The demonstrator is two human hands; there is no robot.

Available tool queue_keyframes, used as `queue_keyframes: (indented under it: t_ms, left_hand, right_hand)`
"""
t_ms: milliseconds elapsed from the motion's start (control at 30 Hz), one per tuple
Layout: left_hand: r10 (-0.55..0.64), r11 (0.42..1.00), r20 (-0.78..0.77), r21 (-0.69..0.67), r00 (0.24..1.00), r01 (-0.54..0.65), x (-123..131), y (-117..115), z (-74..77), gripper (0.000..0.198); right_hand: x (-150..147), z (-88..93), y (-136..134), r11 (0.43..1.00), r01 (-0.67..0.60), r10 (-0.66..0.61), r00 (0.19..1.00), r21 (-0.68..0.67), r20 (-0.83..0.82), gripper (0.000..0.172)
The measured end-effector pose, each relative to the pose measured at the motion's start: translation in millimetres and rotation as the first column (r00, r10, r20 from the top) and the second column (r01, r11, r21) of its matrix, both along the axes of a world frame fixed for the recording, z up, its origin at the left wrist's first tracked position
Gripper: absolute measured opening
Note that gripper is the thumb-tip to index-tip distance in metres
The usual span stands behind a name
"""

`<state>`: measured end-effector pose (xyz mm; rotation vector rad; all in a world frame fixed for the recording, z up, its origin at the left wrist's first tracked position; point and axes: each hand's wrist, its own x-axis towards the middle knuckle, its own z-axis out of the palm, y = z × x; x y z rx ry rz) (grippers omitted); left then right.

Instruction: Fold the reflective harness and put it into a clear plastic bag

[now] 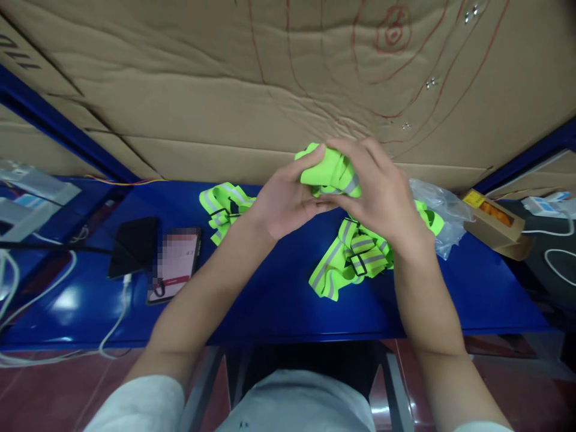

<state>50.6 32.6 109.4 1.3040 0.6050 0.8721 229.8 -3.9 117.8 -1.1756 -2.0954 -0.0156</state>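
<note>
Several straps (373,259), phone (180,261), carton (492,225), seemingly plastic bag (444,210)

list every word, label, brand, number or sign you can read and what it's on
No text reads for certain.
Cardboard, upper left: large dark letters, skewed and near the picture's edge; not certain enough to quote.
Cardboard, upper right: red hand-drawn curves around a small mark; no readable word.
Phone: screen partly pixelated, the rest too small to read.
Small box, right: yellow label, print too small.
</note>
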Motion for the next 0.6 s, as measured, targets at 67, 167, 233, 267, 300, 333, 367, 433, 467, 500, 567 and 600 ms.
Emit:
queue_keyframes:
  t_ms: [67, 167, 233, 267, 300, 333, 367, 433, 467, 500, 567, 600]
  left_hand:
    - [-0.01, 0.998, 0.042, -0.069, 0.999, 0.012, -1, -2, 3.6, 0.038]
    - [-0.061, 0.985, 0.188, -0.149, 0.98, 0.09, -9, -10, 17.7, 0.049]
    - [-0.092, 0.984, 0.255, -0.128, 0.963, 0.128, -17, -17, 29.6, 0.057]
    - [-0.089, 0.989, 0.255, -0.091, 0.963, 0.116, -20, -22, 34.5, 0.056]
    - [-0.065, 0.996, 0.234, -0.041, 0.97, 0.077, -21, -26, 37.6, 0.05]
    - [-0.023, 1.0, 0.197, 0.024, 0.98, 0.018, -21, -31, 38.1, 0.042]
    - [0.026, 0.994, 0.154, 0.101, 0.988, -0.042, -18, -35, 35.5, 0.035]
    - [0.105, 0.956, 0.039, 0.27, 0.994, -0.112, -6, -44, 20.4, 0.03]
    - [0.116, 0.931, -0.036, 0.353, 0.993, -0.096, 2, -49, 8.5, 0.031]
    - [0.102, 0.899, -0.15, 0.438, 0.983, -0.027, 10, -54, -5.4, 0.031]
    - [0.1, 0.768, -0.477, 0.594, 0.873, 0.237, 23, -63, -35.5, 0.039]
    - [0.146, 0.684, -0.592, 0.64, 0.793, 0.351, 27, -67, -50.0, 0.04]
  right_hand:
    - [2, -1.5, 3, 0.999, -0.009, 0.011, 0.999, 0.034, -0.036, 0.068]
    - [5, -1.9, 4, 0.991, -0.07, 0.085, 0.989, 0.118, -0.124, 0.066]
    - [8, 2.0, 0, 0.978, -0.044, 0.083, 0.979, 0.204, -0.186, 0.065]
    - [9, 5.3, -3, 0.967, -0.009, 0.065, 0.975, 0.253, -0.213, 0.064]
    - [11, 9.2, -7, 0.953, 0.029, 0.045, 0.97, 0.302, -0.237, 0.062]
    - [14, 13.2, -10, 0.936, 0.065, 0.029, 0.965, 0.347, -0.26, 0.06]
    - [16, 16.7, -12, 0.917, 0.1, 0.016, 0.958, 0.386, -0.285, 0.058]
    - [22, 19.7, -13, 0.884, 0.163, 0.001, 0.937, 0.438, -0.35, 0.055]
    - [25, 17.9, -11, 0.872, 0.191, -0.002, 0.923, 0.452, -0.386, 0.055]
    - [30, 13.4, -9, 0.863, 0.215, -0.002, 0.906, 0.457, -0.422, 0.054]
    - [41, -4.5, -3, 0.872, 0.24, -0.001, 0.872, 0.427, -0.489, 0.055]
    - [48, -17.6, -1, 0.888, 0.257, -0.018, 0.848, 0.381, -0.53, 0.055]
